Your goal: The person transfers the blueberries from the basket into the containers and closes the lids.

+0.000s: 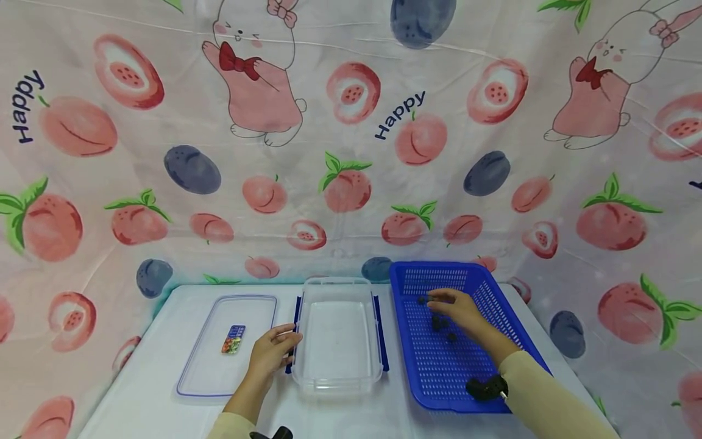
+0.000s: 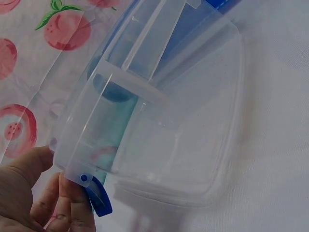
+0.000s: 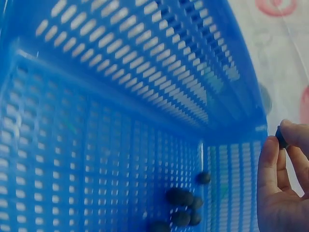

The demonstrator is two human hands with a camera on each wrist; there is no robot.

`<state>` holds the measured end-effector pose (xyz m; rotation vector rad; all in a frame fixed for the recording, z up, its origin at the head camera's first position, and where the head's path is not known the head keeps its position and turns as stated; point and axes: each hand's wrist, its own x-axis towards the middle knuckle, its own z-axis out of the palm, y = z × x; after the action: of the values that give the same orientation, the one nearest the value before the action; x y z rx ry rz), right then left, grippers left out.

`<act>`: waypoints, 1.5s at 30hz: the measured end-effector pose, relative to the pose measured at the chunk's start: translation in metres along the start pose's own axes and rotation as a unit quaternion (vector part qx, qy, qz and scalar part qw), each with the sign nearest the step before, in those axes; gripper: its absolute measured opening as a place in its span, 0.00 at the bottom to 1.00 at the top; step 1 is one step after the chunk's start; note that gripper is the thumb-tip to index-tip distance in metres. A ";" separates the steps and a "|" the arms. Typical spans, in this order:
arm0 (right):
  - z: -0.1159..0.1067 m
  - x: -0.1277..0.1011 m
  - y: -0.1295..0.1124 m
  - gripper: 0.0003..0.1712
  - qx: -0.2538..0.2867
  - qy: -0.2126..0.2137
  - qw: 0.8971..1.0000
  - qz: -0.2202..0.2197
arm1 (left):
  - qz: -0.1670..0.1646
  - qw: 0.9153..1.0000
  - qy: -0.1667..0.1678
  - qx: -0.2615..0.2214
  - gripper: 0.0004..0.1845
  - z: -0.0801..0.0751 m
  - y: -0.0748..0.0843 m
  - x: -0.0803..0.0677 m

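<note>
Sleeve foremost, lower right; work judged early

Right hand pinches one dark piece over the blue basket, frame right; other pieces (count uncertain) remain inside. Left hand grips the clear box, centre; lid off, left.

Head view: from above the near side of the white table, facing forward and down; widest and farthest back, upper frame all fruit-printed cloth. Left wrist view: close in, rolled so the clear rectangular plastic box slants; left hand at lower left. Right wrist view: close, tilted, facing down into the blue slotted plastic basket; right hand at right edge. Overlaps: head and left wrist, box; head and right wrist, basket; cloth in all three.
</note>
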<state>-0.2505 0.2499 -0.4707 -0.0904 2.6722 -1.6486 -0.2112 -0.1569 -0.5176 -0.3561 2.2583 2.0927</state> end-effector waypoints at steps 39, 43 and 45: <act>0.057 0.004 -0.046 0.21 0.095 -0.069 0.993 -0.009 | -0.010 1.000 0.005 -0.005 0.25 0.003 0.005 -0.005; 0.063 0.006 -0.049 0.21 0.103 -0.075 0.992 -0.013 | -0.009 1.000 0.005 -0.002 0.24 0.003 0.005 -0.004; 0.067 0.007 -0.051 0.22 0.103 -0.080 0.991 -0.014 | -0.012 1.000 0.005 0.001 0.24 0.003 0.004 -0.003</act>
<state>-0.2528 0.1673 -0.4550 -0.2487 2.3822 -1.8286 -0.2093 -0.1534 -0.5132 -0.3905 2.2496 2.0826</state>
